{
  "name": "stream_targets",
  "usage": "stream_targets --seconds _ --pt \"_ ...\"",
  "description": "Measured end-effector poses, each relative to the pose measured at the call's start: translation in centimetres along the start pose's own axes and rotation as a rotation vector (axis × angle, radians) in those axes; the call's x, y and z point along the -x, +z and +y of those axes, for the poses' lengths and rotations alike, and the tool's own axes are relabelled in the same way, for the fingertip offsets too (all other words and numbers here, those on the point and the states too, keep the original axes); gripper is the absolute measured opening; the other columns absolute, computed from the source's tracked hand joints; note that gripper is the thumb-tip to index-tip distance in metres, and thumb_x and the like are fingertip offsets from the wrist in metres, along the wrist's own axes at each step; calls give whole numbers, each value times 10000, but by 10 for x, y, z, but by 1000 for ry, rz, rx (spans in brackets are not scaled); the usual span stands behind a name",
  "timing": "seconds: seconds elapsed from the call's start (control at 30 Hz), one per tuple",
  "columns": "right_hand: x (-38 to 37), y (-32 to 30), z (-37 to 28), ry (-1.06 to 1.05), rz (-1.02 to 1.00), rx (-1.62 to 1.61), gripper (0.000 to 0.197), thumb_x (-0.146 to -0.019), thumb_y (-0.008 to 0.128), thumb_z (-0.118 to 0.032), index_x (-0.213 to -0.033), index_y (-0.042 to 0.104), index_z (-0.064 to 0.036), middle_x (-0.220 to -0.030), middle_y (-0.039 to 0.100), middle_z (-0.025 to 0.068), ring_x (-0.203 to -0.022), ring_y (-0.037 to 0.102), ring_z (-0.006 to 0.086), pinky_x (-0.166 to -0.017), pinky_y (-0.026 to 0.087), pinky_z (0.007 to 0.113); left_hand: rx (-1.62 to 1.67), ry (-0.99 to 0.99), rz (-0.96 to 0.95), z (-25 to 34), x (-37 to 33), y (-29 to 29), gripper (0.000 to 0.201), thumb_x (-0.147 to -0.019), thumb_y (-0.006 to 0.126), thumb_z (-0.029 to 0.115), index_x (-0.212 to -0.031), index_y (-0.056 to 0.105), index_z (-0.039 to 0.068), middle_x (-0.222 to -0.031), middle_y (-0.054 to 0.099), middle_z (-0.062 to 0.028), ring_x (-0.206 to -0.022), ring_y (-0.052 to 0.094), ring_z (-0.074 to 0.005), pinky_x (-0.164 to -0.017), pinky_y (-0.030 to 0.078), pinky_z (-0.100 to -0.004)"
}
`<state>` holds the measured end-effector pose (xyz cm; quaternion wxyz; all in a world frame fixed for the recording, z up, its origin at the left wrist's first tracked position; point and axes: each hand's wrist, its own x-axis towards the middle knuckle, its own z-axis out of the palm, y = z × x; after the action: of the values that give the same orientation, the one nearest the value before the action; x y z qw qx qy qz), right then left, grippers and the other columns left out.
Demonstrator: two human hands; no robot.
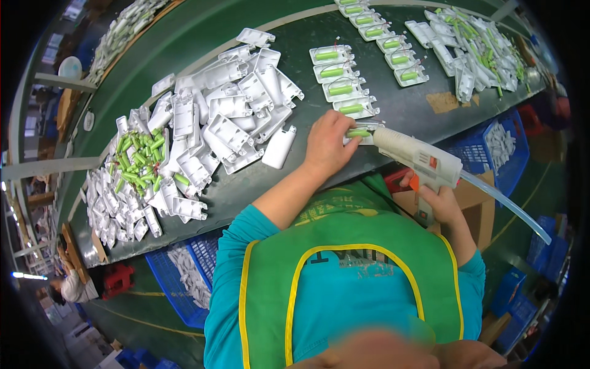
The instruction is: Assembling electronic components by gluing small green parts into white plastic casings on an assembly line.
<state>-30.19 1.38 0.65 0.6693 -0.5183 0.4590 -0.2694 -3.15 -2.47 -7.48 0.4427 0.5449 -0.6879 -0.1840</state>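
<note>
My right hand (pixel 437 198) is wrapped round the handle of a white glue gun (pixel 424 161), with a finger by its orange trigger. A clear bluish glue stick (pixel 510 206) sticks out of its back. The gun's nozzle points left, right at a white plastic casing half (pixel 367 140) with a green battery cell inside. My left hand (pixel 329 142) grips that casing at its left end on the dark green bench, partly hiding it. Just beyond it runs a column of similar casings (pixel 339 89), each holding a green cell.
Loose white casings (pixel 230 107) and green cells (pixel 138 157) lie heaped on the bench (pixel 276 190) at left. A second casing column (pixel 393 52) and another heap (pixel 473 49) lie far right. Below the bench stand blue crates (pixel 519 147) and a cardboard box (pixel 482 212).
</note>
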Motion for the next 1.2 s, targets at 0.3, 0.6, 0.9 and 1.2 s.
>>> stream_targets --seconds 0.3,0.6,0.9,1.2 --pt "0 2 11 7 53 53 485 -772 665 -31 -1225 495 6 -961 600 65 -875 594 148 -816 500 322 -108 4 -36 -2 3 8 168 -700 733 133 -775 586 106 -852 521 -69 -821 551 -291 -711 427 -404" --pt "-2 2 10 39 94 154 464 -771 711 -76 -1190 523 -6 -981 610 49 -900 589 146 -816 493 308 -122 14 -16 -3 2 11 153 -699 721 117 -754 581 92 -820 534 -68 -816 564 -285 -707 439 -399" --pt "9 4 8 71 139 177 484 -760 745 -110 -1187 538 -17 -989 613 42 -916 580 138 -817 489 303 -137 18 -41 -4 1 9 150 -696 716 122 -746 579 88 -815 530 -78 -815 559 -297 -703 441 -404" --pt "5 2 11 65 154 150 503 -776 737 -139 -1207 513 -8 -994 603 47 -912 576 146 -819 484 317 -136 38 -5 -2 2 9 154 -697 717 116 -746 573 93 -812 521 -71 -813 556 -288 -705 440 -400"
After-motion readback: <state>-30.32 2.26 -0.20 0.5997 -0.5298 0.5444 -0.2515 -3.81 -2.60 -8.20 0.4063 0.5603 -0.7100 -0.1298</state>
